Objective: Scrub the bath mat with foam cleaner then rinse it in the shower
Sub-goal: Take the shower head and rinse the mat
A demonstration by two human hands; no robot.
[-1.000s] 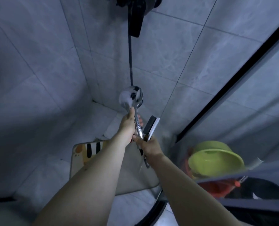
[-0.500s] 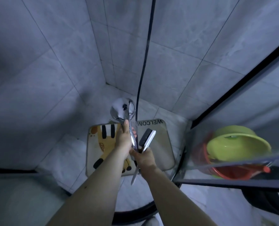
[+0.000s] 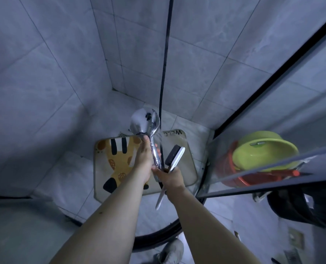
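Shower floor (image 3: pixel 67 174); one mat (image 3: pixel 179 155); one brush (image 3: pixel 174 159).

Probably a home bathroom: grey tiled walls (image 3: pixel 53 73), a chrome shower head (image 3: pixel 143 122), and stacked plastic basins (image 3: pixel 263 157).

left hand (image 3: pixel 144 159) gripping, right hand (image 3: pixel 170 177) gripping — arms outstretched

Shiny chrome metal handheld shower head (image 3: pixel 145 121), matt grey marble-look wall tiles (image 3: pixel 196 69), glossy lime-green plastic basin (image 3: pixel 265 151), white plastic-handled scrub brush (image 3: pixel 174 159).
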